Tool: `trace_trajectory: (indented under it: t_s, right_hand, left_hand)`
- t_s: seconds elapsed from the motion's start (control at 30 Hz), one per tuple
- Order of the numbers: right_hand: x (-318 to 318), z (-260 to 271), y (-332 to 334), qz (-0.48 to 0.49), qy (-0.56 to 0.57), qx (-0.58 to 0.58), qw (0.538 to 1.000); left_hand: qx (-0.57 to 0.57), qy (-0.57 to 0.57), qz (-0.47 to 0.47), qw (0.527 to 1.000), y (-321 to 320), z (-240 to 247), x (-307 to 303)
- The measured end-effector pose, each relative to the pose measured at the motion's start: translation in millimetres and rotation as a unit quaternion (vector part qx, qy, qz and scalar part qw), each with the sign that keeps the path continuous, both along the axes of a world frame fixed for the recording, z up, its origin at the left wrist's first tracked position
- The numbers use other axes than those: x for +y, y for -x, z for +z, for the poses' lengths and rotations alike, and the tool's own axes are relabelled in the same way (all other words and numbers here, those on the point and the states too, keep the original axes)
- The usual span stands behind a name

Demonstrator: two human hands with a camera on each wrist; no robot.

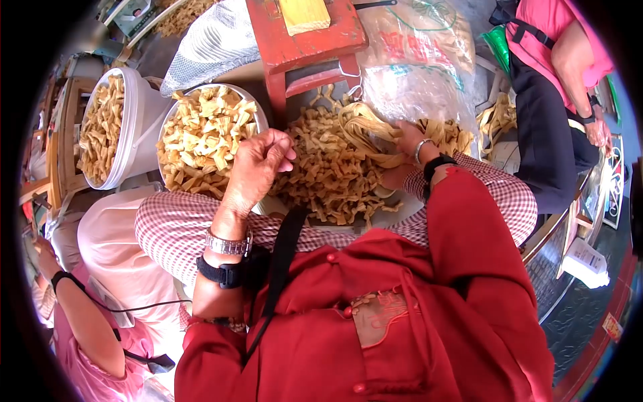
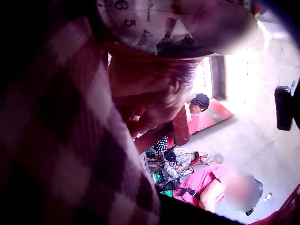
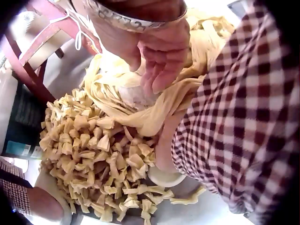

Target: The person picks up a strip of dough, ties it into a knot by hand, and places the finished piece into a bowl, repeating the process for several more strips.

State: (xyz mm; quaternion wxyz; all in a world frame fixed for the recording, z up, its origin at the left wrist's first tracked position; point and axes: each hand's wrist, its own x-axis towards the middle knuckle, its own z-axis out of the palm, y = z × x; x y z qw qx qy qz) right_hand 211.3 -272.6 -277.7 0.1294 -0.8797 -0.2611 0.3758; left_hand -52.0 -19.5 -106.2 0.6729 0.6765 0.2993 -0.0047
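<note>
In the head view my left hand (image 1: pixel 258 164) hangs beside a pile of tofu-skin knots (image 1: pixel 328 167), fingers curled in and thumb close against them. Nothing shows in its grasp, and in the left wrist view the knee partly hides the hand (image 2: pixel 150 89). My right hand (image 3: pixel 161 56), a silver bracelet on its wrist, reaches over a bundle of long, pale tofu-skin strips (image 3: pixel 150 117). Its fingers point down, loosely bent, with the thumb apart. The bundle curves in a loop over the far right of the pile.
A white bucket (image 1: pixel 262 120) full of knots stands left of the pile, another bucket (image 1: pixel 137 127) leans beyond it. Ahead is a red stool (image 1: pixel 308 43) with a yellow block (image 1: pixel 305 15). Clear plastic bags (image 1: pixel 418 67) lie right of it. People in pink sit on both sides.
</note>
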Motion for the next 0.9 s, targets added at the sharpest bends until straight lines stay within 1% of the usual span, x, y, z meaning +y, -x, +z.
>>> trace_trajectory:
  t_s: [0.03, 0.1, 0.17, 0.2, 0.27, 0.3, 0.37, 0.47, 0.53, 0.6, 0.67, 0.7, 0.8, 0.83, 0.9]
  right_hand:
    - [7, 18, 7, -0.030, 0.022, 0.034, 0.999]
    - [8, 21, 9, -0.033, 0.025, 0.020, 0.999]
    - [-4, -9, 9, 0.023, -0.013, -0.074, 0.997]
    - [-7, -25, 5, 0.023, -0.035, -0.075, 0.996]
    - [-6, -39, -1, 0.023, -0.078, -0.077, 0.994]
    - [-9, -45, -1, 0.002, -0.105, -0.071, 0.992]
    - [-3, -26, 9, -0.041, -0.156, -0.058, 0.985]
    - [-6, -14, 19, 0.056, -0.132, -0.073, 0.987]
    - [-6, -25, 32, 0.043, -0.050, -0.076, 0.995]
    - [-8, -30, 40, 0.102, 0.019, -0.093, 0.990]
    - [-7, -4, 54, 0.229, 0.080, -0.123, 0.962]
    - [-7, -10, 54, 0.248, 0.114, -0.127, 0.954]
    - [-4, -23, 51, 0.279, 0.201, -0.104, 0.933]
    - [-5, -22, 52, 0.295, 0.195, -0.130, 0.926]
    - [-6, -23, 53, 0.240, 0.164, -0.130, 0.948]
  left_hand:
    - [0.006, -0.001, -0.003, 1.000, -1, 0, 0]
    - [0.016, -0.008, -0.010, 1.000, -2, -3, 0]
    - [0.023, -0.011, -0.017, 1.000, -2, -5, -1]
    - [0.027, -0.013, -0.021, 0.999, -2, -5, -1]
    - [0.023, -0.009, -0.010, 1.000, -4, -3, -3]
    - [0.022, -0.005, -0.004, 1.000, -4, -2, -4]
    - [0.028, -0.003, -0.009, 1.000, -4, -1, -4]
    - [0.032, -0.001, -0.016, 0.999, -4, -3, -4]
    - [0.033, -0.001, -0.016, 0.999, -4, -3, -3]
    - [0.040, -0.002, -0.016, 0.999, -3, -2, -4]
    - [0.048, -0.002, -0.017, 0.999, -4, 0, -5]
    - [0.055, -0.001, -0.017, 0.998, -5, 2, -5]
    - [0.049, -0.007, -0.024, 0.998, -4, -3, -4]
    - [0.050, -0.012, -0.029, 0.998, -4, -2, -4]
    - [0.048, -0.019, -0.032, 0.998, -4, -2, -4]
